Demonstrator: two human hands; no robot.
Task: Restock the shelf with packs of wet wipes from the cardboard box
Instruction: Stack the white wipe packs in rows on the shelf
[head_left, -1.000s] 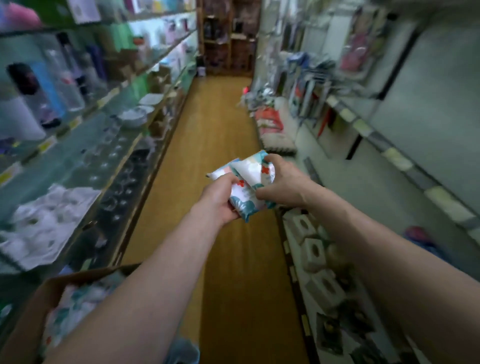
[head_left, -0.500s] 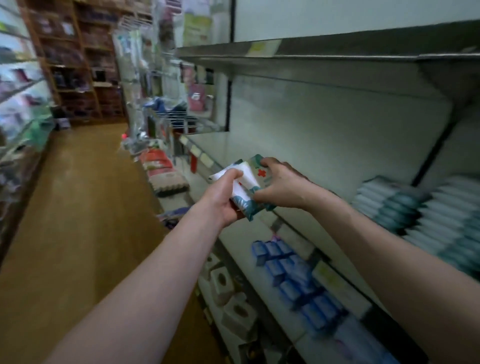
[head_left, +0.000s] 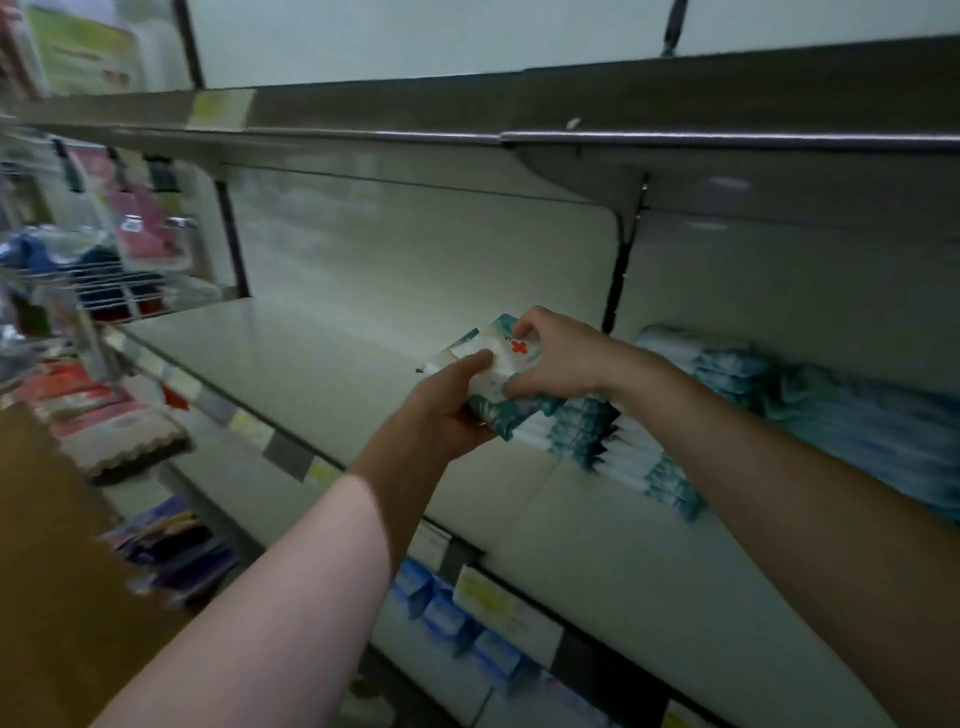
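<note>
teal-white pack now over shelf

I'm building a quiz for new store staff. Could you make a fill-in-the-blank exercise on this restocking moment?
1. The left hand and the right hand together grip one ____ of wet wipes.
2. The cross printed on that pack is ____.
3. The stacked packs already on the shelf lie to the ____ of the held one.

Missing words: pack; red; right.
</note>
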